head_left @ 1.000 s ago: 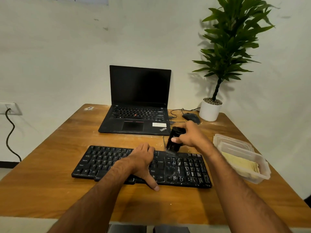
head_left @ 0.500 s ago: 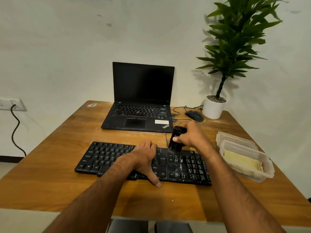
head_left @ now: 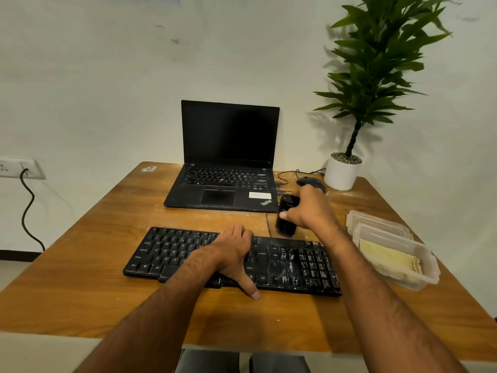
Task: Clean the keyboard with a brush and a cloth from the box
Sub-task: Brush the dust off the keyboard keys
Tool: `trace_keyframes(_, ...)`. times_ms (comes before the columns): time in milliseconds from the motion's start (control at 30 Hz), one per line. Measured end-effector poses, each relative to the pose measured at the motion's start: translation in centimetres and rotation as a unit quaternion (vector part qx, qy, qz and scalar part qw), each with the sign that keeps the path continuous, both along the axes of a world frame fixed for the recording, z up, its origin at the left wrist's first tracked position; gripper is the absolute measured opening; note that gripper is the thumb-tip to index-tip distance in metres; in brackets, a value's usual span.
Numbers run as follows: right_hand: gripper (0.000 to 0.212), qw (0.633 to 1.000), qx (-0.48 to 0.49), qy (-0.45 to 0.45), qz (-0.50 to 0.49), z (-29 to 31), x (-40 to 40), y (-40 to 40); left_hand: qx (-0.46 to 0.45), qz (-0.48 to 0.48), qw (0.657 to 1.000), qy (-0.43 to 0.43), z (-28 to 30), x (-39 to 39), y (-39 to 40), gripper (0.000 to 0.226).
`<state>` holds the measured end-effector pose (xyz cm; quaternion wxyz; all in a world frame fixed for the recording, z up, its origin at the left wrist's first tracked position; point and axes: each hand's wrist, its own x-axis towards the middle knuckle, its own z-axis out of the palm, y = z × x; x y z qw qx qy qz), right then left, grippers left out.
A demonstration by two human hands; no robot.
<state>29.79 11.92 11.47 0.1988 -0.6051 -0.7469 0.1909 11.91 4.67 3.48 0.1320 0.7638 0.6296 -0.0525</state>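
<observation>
two hands busy: left hand (head_left: 233,251) presses flat on the keyboard (head_left: 293,265); right hand (head_left: 309,211) grips the brush (head_left: 286,216). hard sweeps could flick dust into the laptop (head_left: 228,168).

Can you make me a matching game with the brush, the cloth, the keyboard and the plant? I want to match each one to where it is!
Things:
1. brush
2. cloth
3. keyboard
4. plant

Places:
A. in a white pot at the table's far corner
B. under the left hand
C. in the right hand
D. inside the clear box

Pairs: 1-C, 2-D, 3-B, 4-A
</observation>
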Motion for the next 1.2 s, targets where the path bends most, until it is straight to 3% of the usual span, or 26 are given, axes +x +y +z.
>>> trace_keyframes(133, 0.055, 0.999, -0.007, -0.029, 0.038, -1.3, -1.7, -0.9, 0.002, 0.001, 1.000, 0.005, 0.1, 0.1, 0.0, 0.131)
trace_keyframes(333, 0.042, 0.997, 0.040, 0.053, 0.028, -1.8, -1.1, -1.0, 0.004, -0.001, 1.000, 0.014, 0.1, 0.1, 0.0, 0.134)
trace_keyframes(433, 0.043, 0.998, 0.024, 0.027, 0.042, -1.9, -1.0, -1.4, 0.003, 0.000, 1.000, 0.010, 0.1, 0.1, 0.0, 0.133)
trace_keyframes(567, 0.038, 0.996, 0.074, 0.038, 0.029, -2.8, -1.6, -1.8, 0.006, -0.001, 1.000, 0.017, 0.2, 0.2, -0.1, 0.133)
trace_keyframes(667, 0.040, 0.997, 0.059, 0.036, 0.024, -1.9, -0.9, -1.6, 0.009, -0.002, 1.000, 0.015, 0.1, 0.0, -0.1, 0.133)
trace_keyframes(833, 0.042, 0.999, 0.006, -0.041, -0.002, -0.8, 0.7, -1.2, 0.006, 0.000, 1.000, 0.008, 0.0, 0.1, 0.1, 0.131)
trace_keyframes(1200, 0.048, 1.000, 0.024, 0.001, 0.006, -1.6, 1.5, -1.4, 0.007, -0.003, 1.000, 0.013, 0.2, 0.2, -0.1, 0.134)
